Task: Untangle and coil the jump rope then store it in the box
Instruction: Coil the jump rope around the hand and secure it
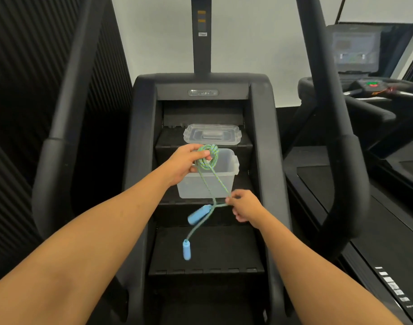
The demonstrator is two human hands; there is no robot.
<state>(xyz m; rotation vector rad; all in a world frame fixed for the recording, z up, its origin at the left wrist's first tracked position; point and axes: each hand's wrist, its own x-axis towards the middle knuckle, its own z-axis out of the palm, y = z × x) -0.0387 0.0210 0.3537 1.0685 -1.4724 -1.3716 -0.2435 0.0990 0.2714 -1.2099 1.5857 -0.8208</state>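
Note:
A green braided jump rope (pixel 209 158) is wound into a small coil that my left hand (pixel 185 164) grips just above the clear plastic box (pixel 226 181). Two strands run down from the coil. My right hand (pixel 244 206) pinches one strand below and to the right of the box. One blue handle (pixel 199 214) dangles left of my right hand. The other blue handle (pixel 186 249) hangs lower, over a step. The box stands open on a step of a black stair climber.
The box's clear lid (pixel 212 134) lies on the step behind the box. Black side rails (pixel 327 113) of the stair climber flank the steps. A treadmill (pixel 376 95) stands at the right, and a dark slatted wall lies at the left.

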